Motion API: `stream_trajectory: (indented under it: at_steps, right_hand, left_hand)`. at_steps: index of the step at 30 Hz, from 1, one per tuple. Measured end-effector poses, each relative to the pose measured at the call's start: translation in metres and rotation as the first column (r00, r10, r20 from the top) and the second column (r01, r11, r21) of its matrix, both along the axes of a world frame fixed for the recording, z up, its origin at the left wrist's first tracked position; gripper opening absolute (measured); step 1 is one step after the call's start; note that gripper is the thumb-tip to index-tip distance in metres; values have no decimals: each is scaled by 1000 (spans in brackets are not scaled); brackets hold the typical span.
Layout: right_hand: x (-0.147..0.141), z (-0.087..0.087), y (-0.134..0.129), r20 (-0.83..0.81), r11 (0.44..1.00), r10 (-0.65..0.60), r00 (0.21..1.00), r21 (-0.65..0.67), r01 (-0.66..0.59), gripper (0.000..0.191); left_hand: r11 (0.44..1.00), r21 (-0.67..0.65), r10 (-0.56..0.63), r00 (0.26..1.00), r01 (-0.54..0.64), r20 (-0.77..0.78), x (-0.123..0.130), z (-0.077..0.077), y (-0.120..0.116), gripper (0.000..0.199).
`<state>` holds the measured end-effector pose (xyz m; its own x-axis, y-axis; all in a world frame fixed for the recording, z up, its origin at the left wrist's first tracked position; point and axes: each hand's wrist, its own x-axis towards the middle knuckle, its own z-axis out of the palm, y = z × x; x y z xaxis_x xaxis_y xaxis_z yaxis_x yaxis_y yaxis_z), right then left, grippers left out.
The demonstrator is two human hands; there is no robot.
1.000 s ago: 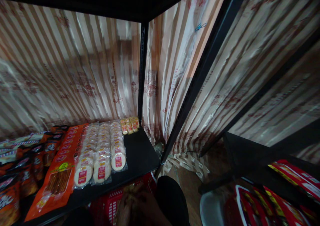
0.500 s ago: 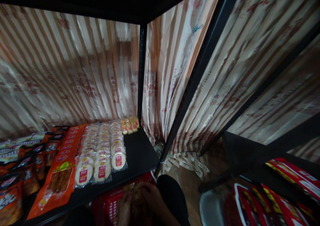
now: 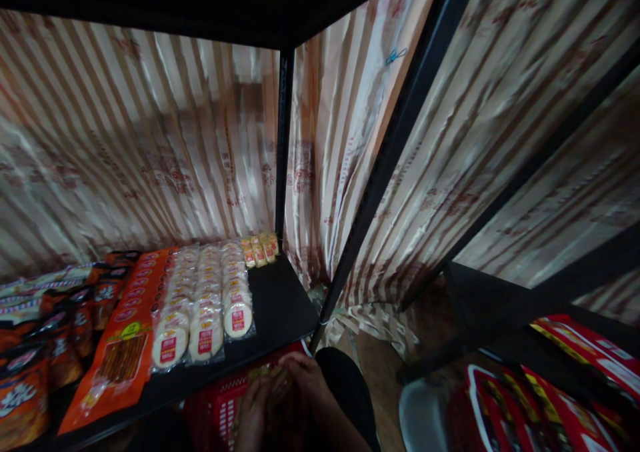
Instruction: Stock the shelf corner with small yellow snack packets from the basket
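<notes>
Low in the view, my left hand (image 3: pixel 254 409) and my right hand (image 3: pixel 306 379) are close together over a red basket (image 3: pixel 226 405). Both have their fingers closed around small yellowish packets (image 3: pixel 274 382), dim and partly hidden by the fingers. On the black shelf (image 3: pixel 280 299) above the basket, similar small yellow packets (image 3: pixel 259 249) stand at the back corner. Rows of round white wrapped crackers (image 3: pixel 205 335) lie to their left.
Orange snack bags (image 3: pixel 123 359) fill the shelf's left part. A black post (image 3: pixel 380 179) rises right of my hands. Red packages (image 3: pixel 565 405) and a pale rounded stool-like object (image 3: pixel 423 415) are at lower right. Striped curtains (image 3: pixel 200 139) hang behind.
My right hand has shifted slightly up and to the right. My left hand has moved a little to the right, still at the packets.
</notes>
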<state>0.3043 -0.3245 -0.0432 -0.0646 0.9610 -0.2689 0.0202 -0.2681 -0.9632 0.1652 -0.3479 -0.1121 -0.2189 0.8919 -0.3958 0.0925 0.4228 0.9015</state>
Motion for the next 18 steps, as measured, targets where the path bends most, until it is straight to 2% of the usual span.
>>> stream_trajectory:
  at_steps: [5,10,14,18]
  right_hand:
    - [1,1,-1,-46,999,-47,998,-14,47,44]
    - [0,-7,1,-108,995,-95,990,-48,90,37]
    - [0,-13,2,-172,994,-106,979,-38,101,38]
    - [0,-12,2,-198,989,-140,970,-74,128,41]
  left_hand:
    - [997,-57,-45,999,45,-10,-3,4,-2,19]
    - [994,-88,-69,995,62,-74,-10,8,-5,24]
    - [995,-31,-94,995,93,-44,-14,5,-7,31]
    - [998,61,-21,997,16,77,-14,2,-10,34]
